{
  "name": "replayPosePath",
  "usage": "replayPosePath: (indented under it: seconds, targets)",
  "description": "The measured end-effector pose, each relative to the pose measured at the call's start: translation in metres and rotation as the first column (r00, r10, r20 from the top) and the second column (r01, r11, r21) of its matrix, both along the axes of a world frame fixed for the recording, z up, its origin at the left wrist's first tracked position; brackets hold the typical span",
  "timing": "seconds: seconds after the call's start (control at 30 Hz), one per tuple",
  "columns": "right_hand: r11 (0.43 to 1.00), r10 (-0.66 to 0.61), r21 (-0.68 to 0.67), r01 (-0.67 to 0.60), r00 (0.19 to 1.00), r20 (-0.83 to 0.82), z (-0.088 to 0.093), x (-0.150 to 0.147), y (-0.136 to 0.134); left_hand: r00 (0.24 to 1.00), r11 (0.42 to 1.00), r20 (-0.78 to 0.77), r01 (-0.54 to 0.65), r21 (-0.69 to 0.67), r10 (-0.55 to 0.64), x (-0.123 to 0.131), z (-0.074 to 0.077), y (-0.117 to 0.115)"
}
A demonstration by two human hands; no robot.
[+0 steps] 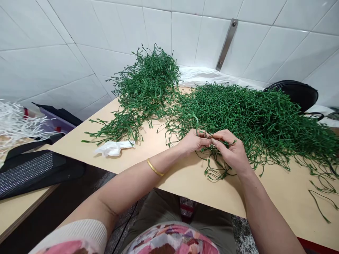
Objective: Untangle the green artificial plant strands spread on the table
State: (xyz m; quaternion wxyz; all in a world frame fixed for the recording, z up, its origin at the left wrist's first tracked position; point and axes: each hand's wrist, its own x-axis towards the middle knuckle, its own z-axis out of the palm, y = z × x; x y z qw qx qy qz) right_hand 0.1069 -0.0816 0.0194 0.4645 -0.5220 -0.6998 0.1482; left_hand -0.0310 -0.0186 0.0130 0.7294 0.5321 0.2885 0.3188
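My left hand (196,141) and my right hand (231,147) meet over the table, fingertips pinched together on thin green cords (215,165). Some of these cords hang in loops below my right hand onto the tabletop. A short green end sticks out above my left fingers, and another pokes out by my right fingers. Just behind my hands lies a large tangled heap of the same cords (227,109), with small tufted or knotted ends. Further left stands a second heap (150,77). The exact spot where the fingertips touch is too small to make out.
The light wooden table (174,176) stands against a white tiled wall. A crumpled white plastic piece (113,148) lies left of my hands. Behind the cords are white plastic sheeting (203,75) and a black bag (293,93). White strands (21,121) pile up at far left.
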Motion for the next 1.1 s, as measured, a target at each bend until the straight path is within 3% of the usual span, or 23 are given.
replayPosePath:
  seconds: [0.23,0.37,0.5,0.63,0.73,0.93,1.1]
  targets:
    - [0.985,-0.103,-0.167,0.051,0.942,-0.32,0.0,-0.001,0.002,0.977,0.972,0.186,0.14,-0.188,-0.104,-0.001,-0.001,0.004]
    - [0.983,-0.125,-0.175,0.064,0.924,-0.362,0.0,-0.002,0.002,0.958,0.953,0.258,0.191,-0.235,-0.128,-0.001,-0.004,0.006]
    - [0.984,-0.145,-0.131,0.117,0.963,-0.227,-0.002,-0.006,-0.001,0.969,0.955,0.225,0.157,-0.252,-0.1,0.0,-0.006,0.007]
    - [0.985,-0.171,0.014,0.171,0.985,-0.004,-0.003,-0.009,-0.003,0.964,0.96,0.254,0.143,-0.24,-0.08,0.0,-0.007,0.008]
    - [0.989,-0.144,0.038,0.144,0.99,-0.004,-0.006,-0.008,-0.001,0.958,0.959,0.267,0.169,-0.228,-0.106,-0.001,-0.007,0.008]
    - [0.995,-0.087,-0.061,0.083,0.994,-0.066,-0.009,-0.005,0.001,0.981,0.955,0.177,0.12,-0.271,-0.074,-0.001,-0.005,0.007]
    - [0.993,-0.043,0.115,0.029,0.992,0.122,-0.005,-0.01,-0.004,0.978,0.949,0.205,0.028,-0.315,0.039,0.005,-0.004,0.002]
